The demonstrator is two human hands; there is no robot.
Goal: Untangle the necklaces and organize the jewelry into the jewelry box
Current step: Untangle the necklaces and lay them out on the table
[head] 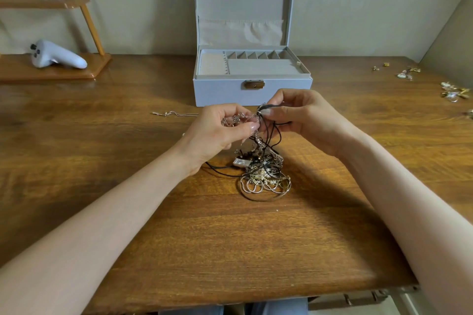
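Observation:
A tangle of necklaces (263, 174), silver and gold chains knotted with black cords, lies on the wooden table (102, 148) in front of me. Part of it is lifted off the table. My left hand (217, 133) pinches a silver chain with small flower links. My right hand (304, 120) pinches the black cord at its clasp, close beside the left. Cords and chains hang from both hands down to the pile. The grey jewelry box (252, 79) stands open just behind my hands, its compartments holding nothing I can see.
One thin silver chain (174, 113) lies loose left of the box. Several small earrings and charms (453, 91) are scattered at the table's right edge. A white controller (56, 55) rests on a wooden stand (51, 69) at the back left.

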